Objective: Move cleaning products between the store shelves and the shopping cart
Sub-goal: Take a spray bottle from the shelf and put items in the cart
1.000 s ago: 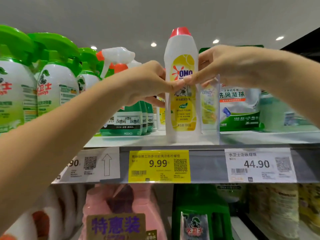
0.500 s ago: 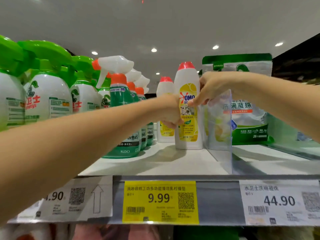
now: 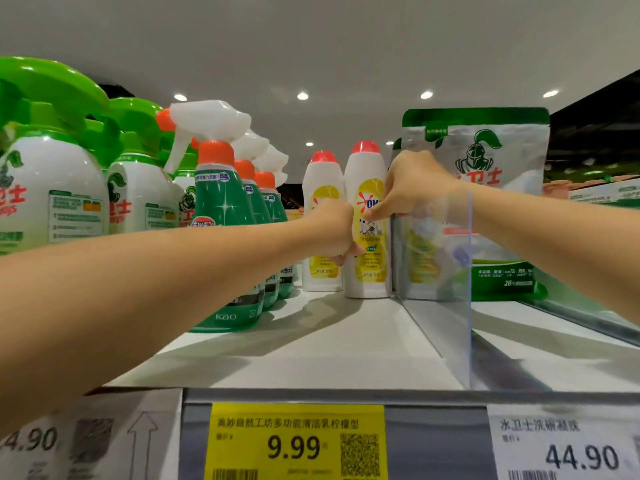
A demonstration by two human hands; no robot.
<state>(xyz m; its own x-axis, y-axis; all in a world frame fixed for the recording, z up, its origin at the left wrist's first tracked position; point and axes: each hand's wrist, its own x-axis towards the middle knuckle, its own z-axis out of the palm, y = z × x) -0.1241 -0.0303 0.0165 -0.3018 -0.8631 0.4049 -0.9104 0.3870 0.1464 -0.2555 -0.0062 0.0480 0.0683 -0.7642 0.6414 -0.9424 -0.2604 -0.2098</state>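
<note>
A white OMO bottle [image 3: 367,268] with a red cap and yellow label stands upright deep on the white shelf [image 3: 311,344]. My left hand [image 3: 334,230] grips its left side with curled fingers. My right hand [image 3: 412,185] pinches its right side at label height. A second, identical bottle [image 3: 320,181] stands just behind and to the left.
Green spray bottles [image 3: 225,209] with white triggers line the left. Round green-capped bottles [image 3: 52,188] stand further left. A clear divider [image 3: 446,299] runs along the right of the OMO bottle, with a green and silver pouch [image 3: 491,157] behind it. Price tags [image 3: 298,441] front the shelf edge.
Both hands have pushed the OMO bottle from the shelf's front edge back towards the rear, beside the second bottle. The camera has risen, so the shelf top shows more.
</note>
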